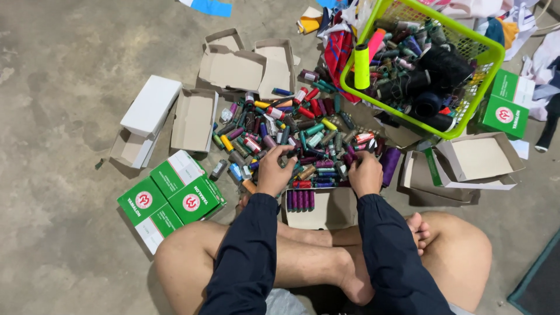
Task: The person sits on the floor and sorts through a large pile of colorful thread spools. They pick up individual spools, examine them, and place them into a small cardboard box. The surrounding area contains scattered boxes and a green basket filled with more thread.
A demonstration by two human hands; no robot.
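Both hands [318, 172] among thread spools [291, 137]

I count three shut green boxes [170, 194] by my left knee, one more [506, 104] beside the single basket [493, 55], and four purple spools [300, 200] in one open box [329, 211].

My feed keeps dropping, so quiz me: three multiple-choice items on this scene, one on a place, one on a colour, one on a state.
1. Where is the green basket?
A. upper right
B. lower left
C. between the knees

2. What colour are the spools in the small open box?
A. yellow
B. purple
C. white

3. What are the hands doing?
A. resting on the knees
B. lifting the basket
C. reaching into the spool pile

A: it sits upper right.
B: the row is purple.
C: left hand and right hand are at the pile's near edge.
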